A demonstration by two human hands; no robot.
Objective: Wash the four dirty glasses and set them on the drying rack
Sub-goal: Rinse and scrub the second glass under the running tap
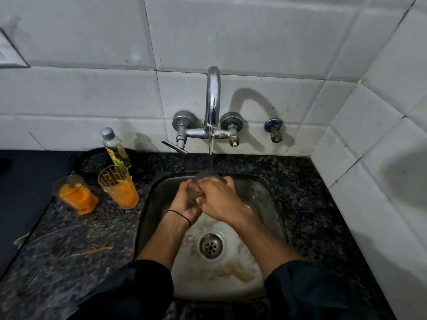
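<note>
A clear glass [193, 191] is held over the steel sink [270, 204], under the stream running from the tap [213, 98]. My left hand [184, 202] grips it from the left and below. My right hand [219, 199] wraps over it from the right, hiding most of it. Two dirty glasses smeared with orange residue stand on the dark granite counter left of the sink: one [119, 187] nearer the sink, the other [75, 195] further left. No drying rack is in view.
A bottle of dish liquid [115, 147] stands behind the glasses, beside a dark round pan [92, 161]. The tap's lever [174, 146] points left. Orange streaks [97, 250] lie on the counter. Tiled walls close in behind and on the right.
</note>
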